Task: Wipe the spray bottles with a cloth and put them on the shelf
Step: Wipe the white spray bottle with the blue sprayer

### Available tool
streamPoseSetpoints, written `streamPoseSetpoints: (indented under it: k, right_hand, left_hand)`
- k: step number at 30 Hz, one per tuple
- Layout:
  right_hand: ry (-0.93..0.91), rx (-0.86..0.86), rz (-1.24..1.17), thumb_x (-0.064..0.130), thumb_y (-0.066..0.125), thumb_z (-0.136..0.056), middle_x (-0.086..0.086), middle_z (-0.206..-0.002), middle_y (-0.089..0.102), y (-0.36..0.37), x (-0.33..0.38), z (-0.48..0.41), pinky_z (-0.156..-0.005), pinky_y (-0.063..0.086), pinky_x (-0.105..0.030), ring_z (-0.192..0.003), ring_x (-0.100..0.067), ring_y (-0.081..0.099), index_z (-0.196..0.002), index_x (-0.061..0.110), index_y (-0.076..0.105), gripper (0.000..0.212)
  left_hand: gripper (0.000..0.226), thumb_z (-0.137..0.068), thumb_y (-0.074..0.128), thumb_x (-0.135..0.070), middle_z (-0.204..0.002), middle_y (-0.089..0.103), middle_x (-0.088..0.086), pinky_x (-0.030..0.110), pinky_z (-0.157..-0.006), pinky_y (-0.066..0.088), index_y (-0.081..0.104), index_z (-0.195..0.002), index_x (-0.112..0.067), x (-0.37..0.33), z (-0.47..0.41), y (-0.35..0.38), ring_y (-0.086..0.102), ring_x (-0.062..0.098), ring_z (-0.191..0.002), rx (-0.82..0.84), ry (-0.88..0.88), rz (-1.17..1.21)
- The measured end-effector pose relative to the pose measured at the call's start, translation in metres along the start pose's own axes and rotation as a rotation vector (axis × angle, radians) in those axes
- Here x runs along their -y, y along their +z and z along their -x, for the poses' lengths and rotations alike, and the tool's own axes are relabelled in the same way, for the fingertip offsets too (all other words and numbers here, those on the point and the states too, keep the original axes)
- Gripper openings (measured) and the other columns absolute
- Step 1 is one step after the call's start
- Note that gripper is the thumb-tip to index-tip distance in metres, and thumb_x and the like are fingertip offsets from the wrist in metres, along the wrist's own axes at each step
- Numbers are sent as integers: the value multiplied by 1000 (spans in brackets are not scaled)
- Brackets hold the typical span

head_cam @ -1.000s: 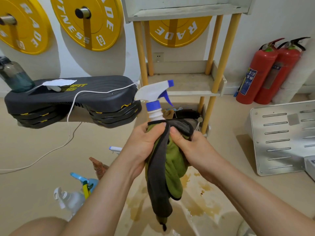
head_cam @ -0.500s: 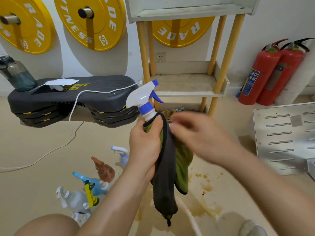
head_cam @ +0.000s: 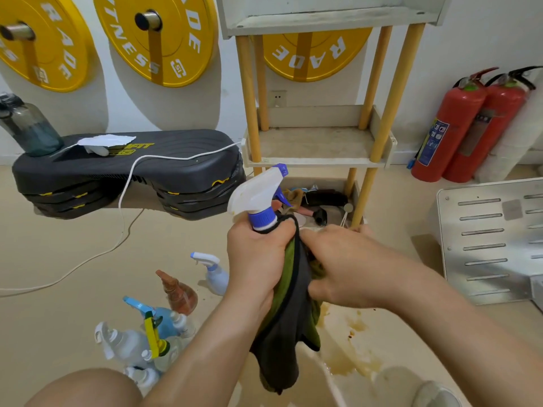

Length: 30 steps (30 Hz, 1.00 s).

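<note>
A spray bottle with a white trigger head and blue collar is held upright in mid-air, its body hidden inside a grey-and-green cloth. My left hand is closed around the wrapped neck just below the collar. My right hand grips the cloth from the right side, pressed against the bottle's body. The cloth's tail hangs down below both hands. Just beyond stands the shelf with yellow posts, its middle tier bare. Several other spray bottles lie on the floor at lower left.
A black step platform with a white cable and a water bottle stands at left. Two red fire extinguishers are against the right wall, a metal panel lies at right. Brown stains mark the floor below my hands.
My right hand has come back onto the cloth after lifting off it. The bottle's head has tilted and swung a little to the left, and the view has dropped slightly.
</note>
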State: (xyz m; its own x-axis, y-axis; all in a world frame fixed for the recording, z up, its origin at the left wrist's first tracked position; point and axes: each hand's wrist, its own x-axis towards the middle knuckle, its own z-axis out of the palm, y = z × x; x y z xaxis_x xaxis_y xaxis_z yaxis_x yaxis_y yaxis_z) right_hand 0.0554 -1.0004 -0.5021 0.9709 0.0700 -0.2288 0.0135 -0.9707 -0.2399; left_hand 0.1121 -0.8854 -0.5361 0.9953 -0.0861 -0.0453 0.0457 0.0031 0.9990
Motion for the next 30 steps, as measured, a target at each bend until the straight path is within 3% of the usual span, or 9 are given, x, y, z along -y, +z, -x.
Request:
streamPoseSetpoints:
  k: [5,7,10,13,18,22,24,27,30]
  right_hand:
    - [95,82,-704,43,61,-71,-1,-114,69,-3,-26,-11,-96,53,-47,-109,-22,64,-119,26,62,51]
    - [86,103,-840,36,68,-72,-7,-116,70,3,-32,-13,-94,54,-46,-112,-25,64,-120,22,62,50]
    - [9,113,-987,20,79,-81,3,-119,71,17,-32,-16,-96,52,-34,-112,-12,65,-129,22,56,53]
    - [8,-132,-990,14,80,-79,6,-106,72,30,-24,-17,-93,55,-34,-100,-6,67,-117,24,62,43]
    - [38,-344,-954,13,72,-82,3,-96,72,39,-12,-16,-87,56,-37,-91,-9,67,-104,22,65,25]
    - [130,-564,-659,39,73,-85,9,-93,68,27,-20,-16,-75,48,-31,-89,-10,64,-101,25,63,24]
    - [133,-681,-529,41,71,-85,14,-83,63,16,-18,-11,-67,41,-25,-80,-6,61,-95,26,59,21]
    - [133,-797,-787,28,71,-84,9,-84,65,-7,-19,-2,-65,40,-22,-79,-4,60,-93,18,63,15]
    - [116,-743,-839,20,68,-82,2,-86,68,-26,-25,5,-65,42,-27,-78,-6,62,-92,13,66,12]
  left_hand:
    - [21,-86,74,-12,-86,75,-8,40,-88,57,67,-89,-32,-7,-1,-11,71,9,-85,190,41,-106]
    - [20,-89,70,-11,-91,76,-6,42,-89,57,66,-100,-28,-8,1,-15,72,10,-88,300,52,-146]
    - [28,-92,64,-5,-100,75,-6,41,-95,55,66,-112,-24,-8,-1,-20,70,10,-97,393,95,-182]
    - [40,-98,51,1,-119,71,-8,35,-103,49,64,-128,-24,-7,0,-19,63,7,-115,472,176,-216]
    - [40,-95,53,5,-102,76,-5,36,-97,54,74,-100,-29,0,5,-10,70,9,-101,216,100,25]
    - [27,-90,64,2,-93,77,3,31,-89,57,77,-90,-22,-6,-15,-25,72,18,-93,-8,68,193]
    - [27,-90,67,-3,-88,75,-7,23,-83,55,76,-86,-28,-3,-23,-31,70,10,-88,-71,156,-12]
    - [18,-95,62,-12,-88,67,-15,21,-80,47,71,-93,-27,6,-26,-32,61,6,-88,-88,273,-504]
    - [16,-95,58,-13,-93,64,-11,31,-87,49,65,-93,-28,16,-28,-29,59,14,-97,-87,112,-512]
